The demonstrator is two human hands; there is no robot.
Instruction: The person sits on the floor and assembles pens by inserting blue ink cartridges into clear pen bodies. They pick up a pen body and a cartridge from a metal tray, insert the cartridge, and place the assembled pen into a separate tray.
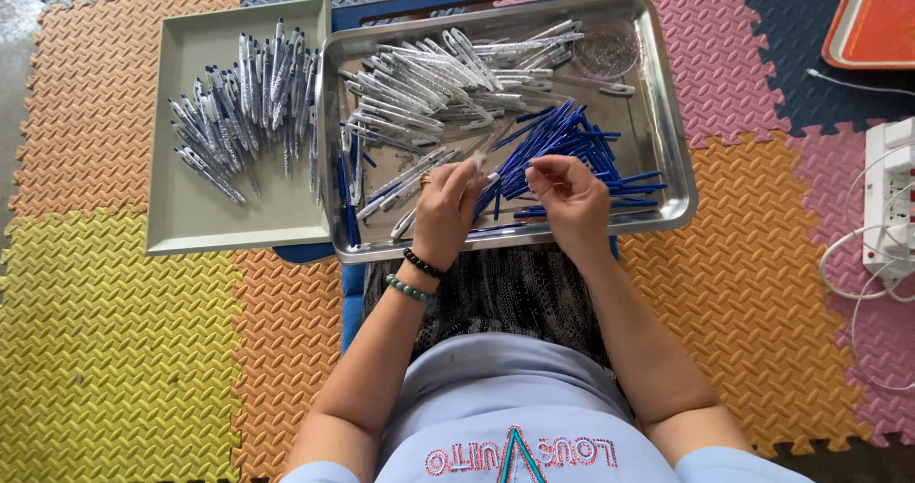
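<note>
Floor: interlocking foam mats (124, 331), multicoloured.
Trays: steel tray (672, 173) centre frame; grey tray (191, 226) to its left.
Left hand (446, 207): fingers pinching a pen part (479, 164).
Right hand (570, 195): fingers curled; grip indiscernible, over blue refills (562, 140).

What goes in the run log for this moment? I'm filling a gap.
left hand: holds pen barrel | right hand: pinching, item unclear | over steel tray | blue refills beside | grey tray left
</note>
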